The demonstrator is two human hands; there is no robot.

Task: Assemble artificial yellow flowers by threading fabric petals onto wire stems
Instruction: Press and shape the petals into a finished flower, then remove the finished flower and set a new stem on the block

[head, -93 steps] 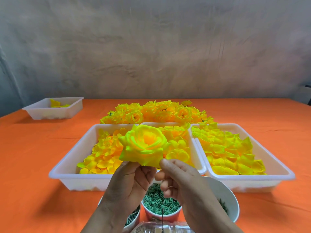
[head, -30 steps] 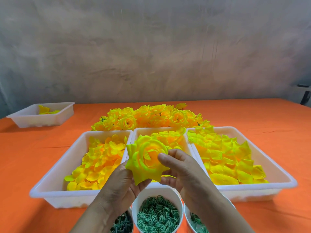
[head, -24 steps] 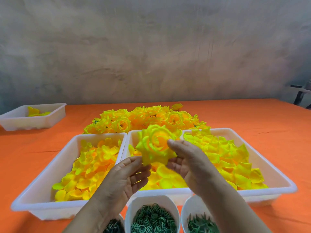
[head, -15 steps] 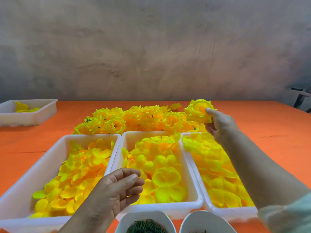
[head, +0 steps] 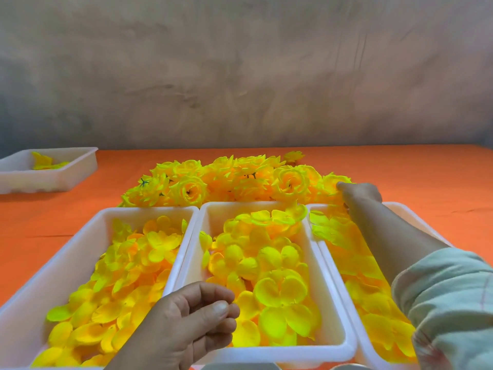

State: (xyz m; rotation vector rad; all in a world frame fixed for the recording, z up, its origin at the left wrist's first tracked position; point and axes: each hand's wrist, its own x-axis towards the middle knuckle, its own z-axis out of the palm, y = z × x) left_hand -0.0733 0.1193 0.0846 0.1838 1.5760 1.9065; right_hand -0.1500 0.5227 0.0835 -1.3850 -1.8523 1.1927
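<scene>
Now laying the finished flower (head: 332, 182) on the pile (head: 226, 180) behind the middle tray (head: 237, 211), grip of the right hand (head: 360, 193) impossible to tell, left hand (head: 192, 319) loose and empty over that tray. Next, likely: release, fetch petals (head: 280, 288).

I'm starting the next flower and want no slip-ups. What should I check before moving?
1. Finished flower at the pile's right end: ok.
2. Right hand off the flower: not ok, thumb touches it.
3. Left hand free: ok, holds nothing.
4. Middle tray stocked with petals: ok.
5. Wire stems ready: cannot tell, none in view.
</scene>
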